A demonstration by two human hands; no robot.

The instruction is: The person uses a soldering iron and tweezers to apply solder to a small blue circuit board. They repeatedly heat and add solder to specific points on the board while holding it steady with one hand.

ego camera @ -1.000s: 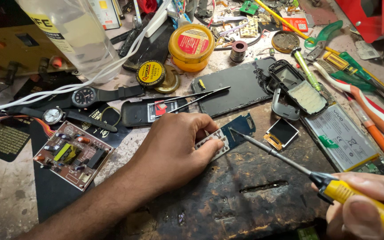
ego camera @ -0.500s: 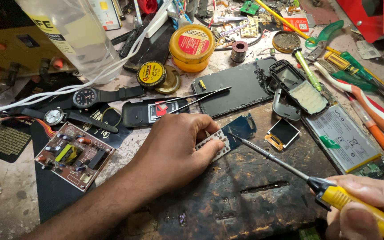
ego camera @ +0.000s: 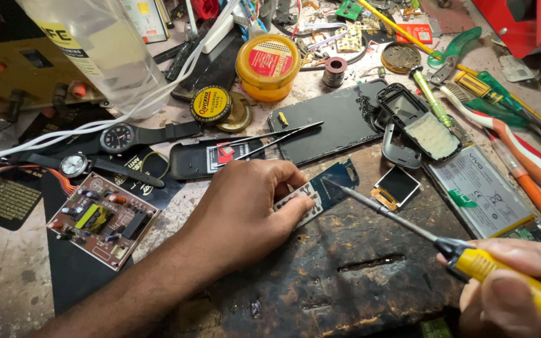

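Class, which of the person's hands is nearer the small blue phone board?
Left. The left hand presses on the blue phone board; the right hand is well away, holding the soldering iron.

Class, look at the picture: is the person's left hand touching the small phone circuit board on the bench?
Touching. The head view shows the left hand lying over the phone circuit board, fingertips pressing its pale keypad end flat.

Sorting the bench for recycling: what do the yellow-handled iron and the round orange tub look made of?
Soldering iron: bare grey metal shaft, likely steel, with a glossy yellow plastic-looking handle in the right hand. Orange tub: translucent, shiny, so probably plastic.
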